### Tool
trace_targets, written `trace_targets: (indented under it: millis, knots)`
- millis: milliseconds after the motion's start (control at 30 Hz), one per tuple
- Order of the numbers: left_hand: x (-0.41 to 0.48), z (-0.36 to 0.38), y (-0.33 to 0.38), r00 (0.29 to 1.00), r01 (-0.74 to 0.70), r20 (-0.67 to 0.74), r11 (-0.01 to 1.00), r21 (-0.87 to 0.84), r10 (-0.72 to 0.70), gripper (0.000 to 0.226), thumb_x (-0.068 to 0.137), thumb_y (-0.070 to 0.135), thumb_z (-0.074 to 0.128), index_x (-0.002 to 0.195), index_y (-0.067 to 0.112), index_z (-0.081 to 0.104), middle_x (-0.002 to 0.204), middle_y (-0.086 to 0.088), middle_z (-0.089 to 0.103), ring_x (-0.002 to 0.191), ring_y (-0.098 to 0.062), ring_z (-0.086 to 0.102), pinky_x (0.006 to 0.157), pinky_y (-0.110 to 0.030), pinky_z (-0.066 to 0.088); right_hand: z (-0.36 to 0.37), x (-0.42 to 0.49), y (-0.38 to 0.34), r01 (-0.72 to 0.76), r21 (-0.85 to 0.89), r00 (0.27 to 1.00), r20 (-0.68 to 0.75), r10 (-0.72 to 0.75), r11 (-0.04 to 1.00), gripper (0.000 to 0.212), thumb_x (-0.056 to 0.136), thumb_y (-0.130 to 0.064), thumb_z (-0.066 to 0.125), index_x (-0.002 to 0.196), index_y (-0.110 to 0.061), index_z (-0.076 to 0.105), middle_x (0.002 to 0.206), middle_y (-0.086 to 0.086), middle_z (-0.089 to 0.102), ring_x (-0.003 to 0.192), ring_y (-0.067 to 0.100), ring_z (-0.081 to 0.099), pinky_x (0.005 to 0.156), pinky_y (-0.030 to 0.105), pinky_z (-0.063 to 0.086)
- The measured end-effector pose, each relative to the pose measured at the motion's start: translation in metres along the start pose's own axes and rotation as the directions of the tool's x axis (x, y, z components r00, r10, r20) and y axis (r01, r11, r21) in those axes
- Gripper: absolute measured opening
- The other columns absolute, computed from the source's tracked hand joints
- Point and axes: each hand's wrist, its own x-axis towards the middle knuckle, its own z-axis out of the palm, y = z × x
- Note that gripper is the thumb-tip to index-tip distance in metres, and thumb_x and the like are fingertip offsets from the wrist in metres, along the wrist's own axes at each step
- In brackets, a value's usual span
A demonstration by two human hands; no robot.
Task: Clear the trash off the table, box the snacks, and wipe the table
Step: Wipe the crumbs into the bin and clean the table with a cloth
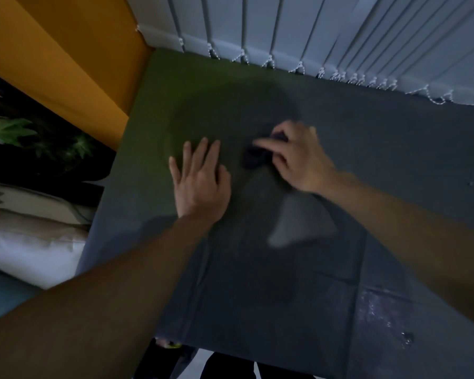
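Left hand (200, 179) flat on worktop (394, 160), fingers straight. Right hand (298, 157) grips a dark cloth (253, 158) at frame centre, blurred.

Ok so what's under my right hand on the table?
A dark bunched cloth lies under the right hand, whose fingers curl over it on the table. Only part of it shows; the hand covers the rest.

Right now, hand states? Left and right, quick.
Left hand: open, fingers straight, flat on the dark grey tabletop.
Right hand: closed, fingers curled round a small dark crumpled cloth.
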Motion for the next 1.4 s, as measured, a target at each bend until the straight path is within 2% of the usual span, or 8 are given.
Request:
trace_targets:
  millis: [267,500,600,733,833,1000,1267,1400]
  knots:
    - [-0.006,0.024,0.016,0.997,-0.03,0.074,0.963,0.269,0.011,0.064,0.1,0.056,0.015,0.16,0.035,0.004,0.169,0.003,0.0,0.155,-0.03,-0.005,0.117,-0.067,0.0,-0.009,0.047,0.035,-0.652,0.025,0.743,-0.178,0.645,0.758,0.044,0.094,-0.017,0.047,0.131,-0.038,0.058,0.127,0.009,0.046,0.118,0.034,0.042,0.095,0.043,0.031]
    - [-0.005,0.024,0.017,0.997,-0.021,0.072,0.961,0.275,0.001,0.066,0.099,0.056,0.016,0.16,0.034,0.002,0.169,0.003,-0.002,0.154,-0.031,-0.006,0.116,-0.069,0.001,-0.001,-0.021,0.005,-0.068,0.056,0.996,-0.049,0.07,0.996,0.043,0.087,-0.018,0.053,0.126,-0.03,0.067,0.112,0.009,0.056,0.1,0.033,0.052,0.081,0.043,0.039]
    - [-0.004,0.022,0.018,0.997,-0.03,0.081,0.963,0.269,0.008,0.065,0.099,0.055,0.017,0.16,0.034,0.003,0.169,0.003,-0.001,0.154,-0.03,-0.006,0.117,-0.068,0.0,-0.007,0.002,0.037,-0.248,-0.052,0.963,-0.117,0.241,0.967,0.046,0.088,-0.018,0.051,0.128,-0.036,0.063,0.118,0.009,0.053,0.106,0.035,0.049,0.085,0.041,0.035]
    - [-0.005,0.019,0.015,0.996,-0.039,0.092,0.972,0.233,0.018,0.063,0.101,0.052,0.023,0.16,0.034,0.007,0.169,0.005,0.001,0.155,-0.026,-0.005,0.119,-0.064,-0.004,-0.007,0.021,0.024,-0.626,0.043,0.767,-0.148,0.624,0.779,0.045,0.093,-0.019,0.048,0.133,-0.037,0.058,0.126,0.008,0.046,0.116,0.032,0.043,0.095,0.041,0.032]
    - [-0.007,0.015,0.009,0.996,-0.053,0.082,0.995,0.084,0.046,0.059,0.102,0.038,0.034,0.159,0.027,0.021,0.168,0.004,0.011,0.155,-0.02,0.001,0.122,-0.054,-0.007,0.001,-0.006,-0.017,-0.529,0.078,0.835,-0.127,0.535,0.845,0.046,0.087,-0.021,0.05,0.129,-0.034,0.061,0.119,0.008,0.05,0.108,0.034,0.047,0.09,0.044,0.037]
    - [-0.028,0.003,-0.011,0.993,-0.113,0.01,0.987,-0.114,0.115,0.049,0.101,0.017,0.04,0.149,0.01,0.044,0.161,-0.008,0.033,0.152,-0.025,0.019,0.125,-0.044,0.007,0.008,-0.067,-0.055,-0.048,0.084,0.997,0.058,0.044,0.995,0.046,0.087,-0.02,0.052,0.131,-0.029,0.063,0.113,0.006,0.051,0.101,0.029,0.048,0.085,0.042,0.039]
    - [-0.119,0.002,-0.038,0.999,-0.032,0.047,0.977,0.211,0.023,0.056,0.103,0.034,0.023,0.157,0.02,0.028,0.166,-0.004,0.021,0.154,-0.027,0.013,0.124,-0.05,0.012,0.008,-0.049,-0.07,-0.48,0.071,0.87,-0.085,0.485,0.874,0.044,0.087,-0.02,0.056,0.129,-0.033,0.063,0.119,0.006,0.05,0.107,0.032,0.047,0.089,0.043,0.036]
    - [-0.118,0.002,-0.04,0.998,-0.032,0.054,0.969,0.244,0.02,0.057,0.104,0.037,0.017,0.16,0.025,0.018,0.168,0.0,0.013,0.155,-0.024,0.007,0.125,-0.048,0.009,0.014,-0.099,-0.106,-0.181,0.138,0.983,0.003,0.183,0.974,0.046,0.083,-0.02,0.053,0.127,-0.03,0.065,0.112,0.005,0.051,0.1,0.028,0.048,0.083,0.041,0.039]
